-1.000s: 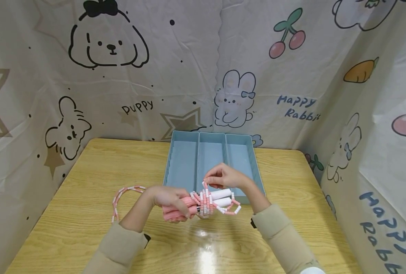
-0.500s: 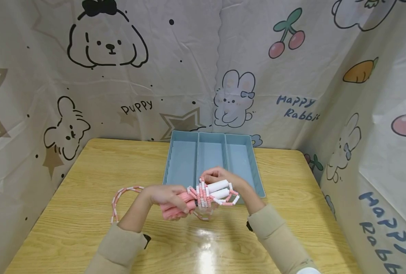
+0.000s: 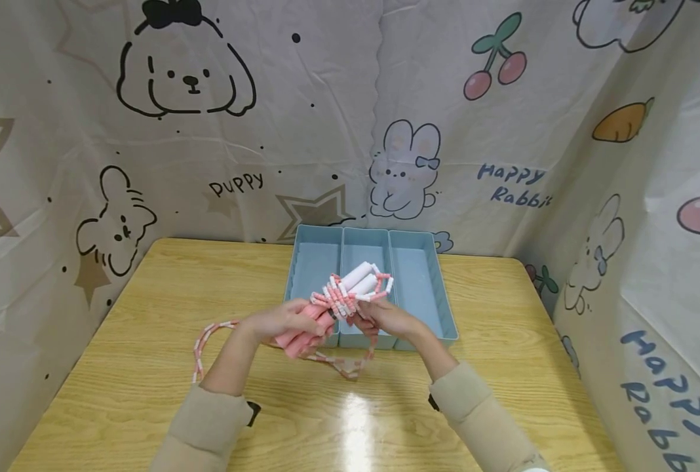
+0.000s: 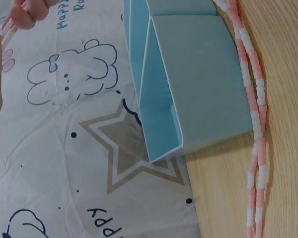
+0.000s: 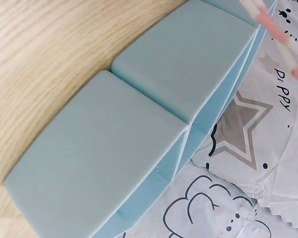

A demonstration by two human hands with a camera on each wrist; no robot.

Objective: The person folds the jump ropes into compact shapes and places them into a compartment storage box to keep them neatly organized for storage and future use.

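A jump rope (image 3: 339, 300) with a pink-and-white beaded cord is held above the front of the blue tray (image 3: 368, 341) in the head view. My left hand (image 3: 280, 320) grips its two pink handles (image 3: 295, 342) side by side, white ends pointing up and right. Several turns of cord wrap the handles' middle. My right hand (image 3: 390, 318) is beside these turns and pinches the cord; its fingertips are partly hidden behind the bundle. A loose stretch of cord hangs beneath both hands. Doubled cord (image 4: 258, 124) runs down the left wrist view, and a blurred piece (image 5: 275, 27) crosses the right wrist view's corner.
The tray has three long compartments and stands toward the back of the wooden table (image 3: 491, 367). A loop of cord (image 3: 198, 347) lies on the table left of my left forearm. A printed cloth (image 3: 255, 144) hangs behind the table and along its sides.
Both hands and the bundled handles have risen toward the tray, and the bundle tilts up more steeply. My right hand has gone from above the turns to their lower right, bringing the loose cord underneath.
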